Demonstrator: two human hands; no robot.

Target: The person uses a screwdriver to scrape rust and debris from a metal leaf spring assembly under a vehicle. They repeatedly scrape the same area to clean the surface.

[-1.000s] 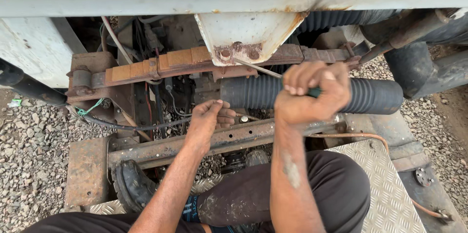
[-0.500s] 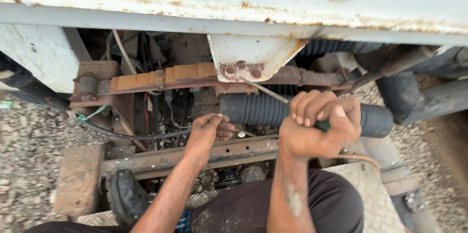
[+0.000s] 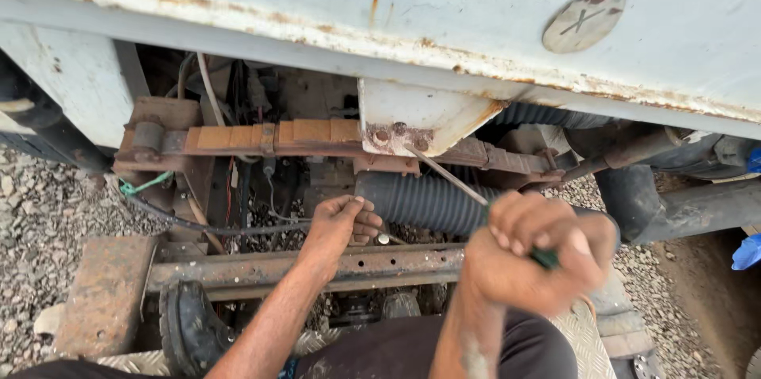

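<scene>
Far left: a rusty flat plate (image 3: 103,288) lies on the gravel (image 3: 40,220), and the toe of my black boot (image 3: 186,327) rests just beside it, under the rusty cross rail (image 3: 372,262).
Leaf spring: the rusted pack (image 3: 261,137) runs across under the white body panel (image 3: 396,14), seated in its hanger at the left end, with a green cord (image 3: 143,185) hanging below.
Left hand: my left hand (image 3: 341,224) is curled nearly closed just above the cross rail, fingertips pinched on something small by the black ribbed hose (image 3: 420,200); I cannot tell what it is. A small round silvery piece (image 3: 384,239) shows just beside my knuckles.
Bracket: the white bracket (image 3: 412,117) has two rusted fasteners at its lower edge, both in place.
Screwdriver: its thin metal shaft (image 3: 444,173) slants up so the tip sits at those fasteners.
Right hand: my right hand (image 3: 539,256) is fisted tight round the dark green handle, low and near the camera, slightly blurred.
Progress: I judge this mid-job. The tool is set against the bracket and nothing there looks freed yet.
Left to do: by my reading, the fasteners and whatever my left hand steadies remain to be worked.
</scene>
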